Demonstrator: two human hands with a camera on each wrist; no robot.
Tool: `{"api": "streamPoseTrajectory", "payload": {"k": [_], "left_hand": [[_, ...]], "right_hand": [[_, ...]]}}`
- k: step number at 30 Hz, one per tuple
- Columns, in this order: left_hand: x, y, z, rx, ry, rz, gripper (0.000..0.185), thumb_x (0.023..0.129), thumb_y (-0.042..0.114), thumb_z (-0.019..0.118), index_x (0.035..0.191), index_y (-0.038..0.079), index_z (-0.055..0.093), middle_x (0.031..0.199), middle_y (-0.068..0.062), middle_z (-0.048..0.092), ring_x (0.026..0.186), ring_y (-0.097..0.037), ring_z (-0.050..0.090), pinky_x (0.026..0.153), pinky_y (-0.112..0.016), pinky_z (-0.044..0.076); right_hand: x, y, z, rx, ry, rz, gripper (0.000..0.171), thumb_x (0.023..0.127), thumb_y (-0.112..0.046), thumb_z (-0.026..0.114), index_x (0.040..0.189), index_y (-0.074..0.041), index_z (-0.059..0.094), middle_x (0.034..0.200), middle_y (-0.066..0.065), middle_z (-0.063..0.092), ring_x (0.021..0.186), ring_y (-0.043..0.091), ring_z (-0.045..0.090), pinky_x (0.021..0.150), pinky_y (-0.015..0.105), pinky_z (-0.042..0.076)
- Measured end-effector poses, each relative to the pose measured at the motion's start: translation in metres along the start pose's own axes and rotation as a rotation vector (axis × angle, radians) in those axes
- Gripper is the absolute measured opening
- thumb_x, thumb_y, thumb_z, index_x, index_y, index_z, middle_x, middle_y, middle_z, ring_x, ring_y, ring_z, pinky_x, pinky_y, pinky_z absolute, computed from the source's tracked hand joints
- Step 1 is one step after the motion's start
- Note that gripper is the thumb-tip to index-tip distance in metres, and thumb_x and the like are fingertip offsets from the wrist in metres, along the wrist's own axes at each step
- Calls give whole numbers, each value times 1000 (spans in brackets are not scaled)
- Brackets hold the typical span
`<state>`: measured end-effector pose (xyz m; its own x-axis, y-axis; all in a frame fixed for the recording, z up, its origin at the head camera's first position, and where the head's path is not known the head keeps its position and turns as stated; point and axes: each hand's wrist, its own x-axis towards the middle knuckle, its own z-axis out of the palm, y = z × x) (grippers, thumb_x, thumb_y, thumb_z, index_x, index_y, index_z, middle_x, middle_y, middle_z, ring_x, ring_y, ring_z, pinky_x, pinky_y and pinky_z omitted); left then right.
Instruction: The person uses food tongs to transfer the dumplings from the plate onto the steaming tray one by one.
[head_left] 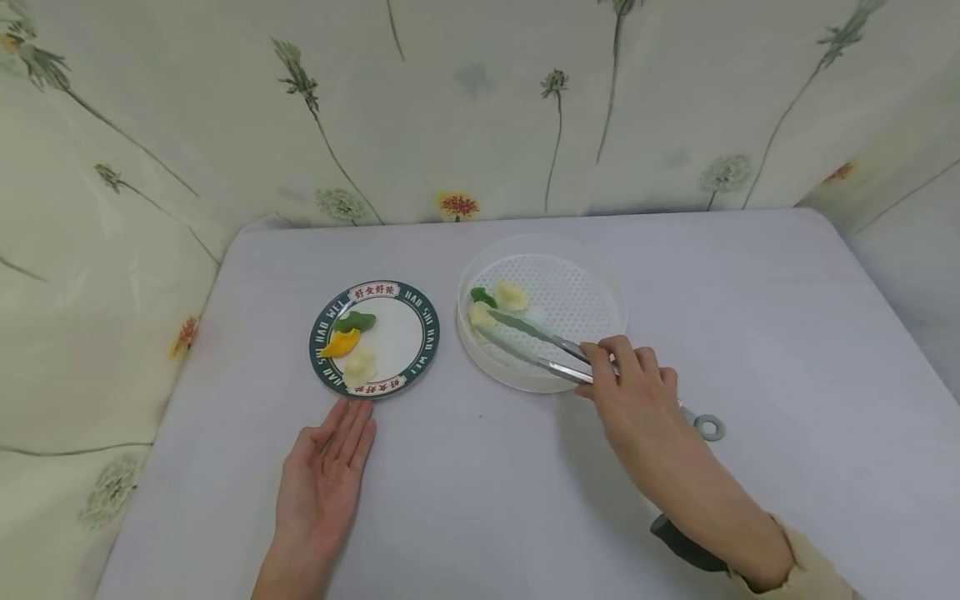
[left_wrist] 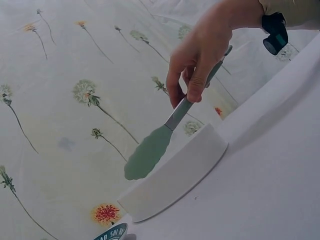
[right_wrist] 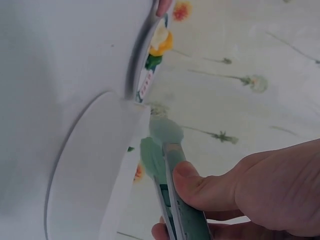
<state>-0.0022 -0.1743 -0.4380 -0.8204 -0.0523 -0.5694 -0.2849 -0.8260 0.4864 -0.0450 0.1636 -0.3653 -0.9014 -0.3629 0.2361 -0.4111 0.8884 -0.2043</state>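
Floral cloth, pale cream with printed dandelion stems, hangs as a backdrop on three sides, and below it I see a smooth, matte white bench [head_left: 750, 333]. My right hand [head_left: 630, 379] is curled round a pair of metal tongs [head_left: 540, 342] with soft green, paddle-shaped tips, fingers and thumb pinching the two arms toward each other. The tips reach into a round, translucent plastic steamer tray [head_left: 600, 275] with a perforated floor and a low wall. They sit around a pale, crescent-shaped dumpling [head_left: 480, 315] at the tray's left edge; whether they actually touch it I cannot tell. A green dumpling [head_left: 483, 295] and another pale one [head_left: 512, 295] lie just beside it. To the left, apart from the tray, a glossy round plate [head_left: 420, 317] with a dark green lettered rim carries a green, an orange and a pale dumpling. My left hand [head_left: 326, 467] lies flat on the bench, fingers straight and together, fingertips just at the plate's near rim, holding nothing.
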Motion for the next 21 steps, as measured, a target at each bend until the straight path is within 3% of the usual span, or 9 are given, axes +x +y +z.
{"api": "streamPoseTrajectory", "payload": {"k": [5, 12, 21], "left_hand": [[1, -1, -1, -1, 5, 1, 60, 115, 22, 29, 173, 14, 18, 183, -5, 16, 166, -16, 29, 138, -26, 32], [1, 0, -2, 6, 3, -1, 59, 115, 23, 28, 173, 15, 19, 183, -5, 17, 166, -16, 30, 138, -26, 33], [2, -2, -2, 8, 14, 6, 59, 115, 24, 27, 173, 15, 18, 183, -4, 17, 166, -15, 30, 138, -26, 33]], "right_hand": [[5, -7, 0, -6, -34, -10, 42, 101, -15, 72, 135, 1, 55, 126, 20, 58, 101, 42, 55, 71, 42, 42], [12, -20, 6, 11, -17, -51, 42, 99, -16, 74, 133, 2, 56, 124, 19, 59, 101, 41, 55, 71, 43, 45], [24, -45, 23, 20, -98, -128, 46, 98, -17, 76, 135, 3, 57, 125, 16, 58, 103, 35, 54, 73, 36, 43]]}}
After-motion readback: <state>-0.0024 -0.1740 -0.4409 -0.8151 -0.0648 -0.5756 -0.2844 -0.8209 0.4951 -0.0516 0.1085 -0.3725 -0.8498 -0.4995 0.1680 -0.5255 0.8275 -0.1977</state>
